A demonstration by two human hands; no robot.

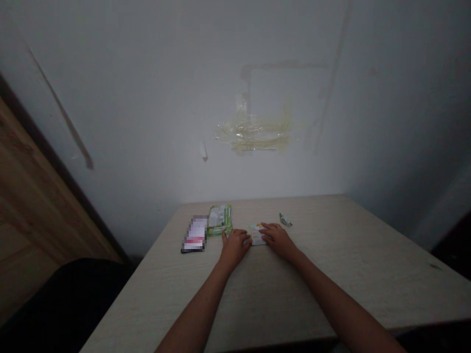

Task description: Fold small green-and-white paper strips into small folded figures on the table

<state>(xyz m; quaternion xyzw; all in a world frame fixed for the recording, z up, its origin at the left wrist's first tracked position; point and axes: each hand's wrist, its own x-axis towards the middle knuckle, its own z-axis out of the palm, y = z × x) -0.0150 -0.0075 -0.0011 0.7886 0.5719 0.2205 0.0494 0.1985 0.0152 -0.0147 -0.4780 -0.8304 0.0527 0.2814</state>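
Observation:
Both my hands rest on a pale wooden table [331,264] near its far side. My left hand [235,243] lies with fingers curled, touching the left edge of a small white packet [256,234]. My right hand [277,237] lies flat over the packet's right side, fingers stretched out on it. Just left of my left hand lies a green and white packet [220,219], and beyond that a phone [195,234] lies flat. A small crumpled wrapper scrap [285,220] sits to the right of my right hand.
A white wall [147,122] with tape residue [253,132] stands right behind the table. A wooden panel [25,196] runs along the left. A dark shape [62,304] sits low at the left, beside the table's edge.

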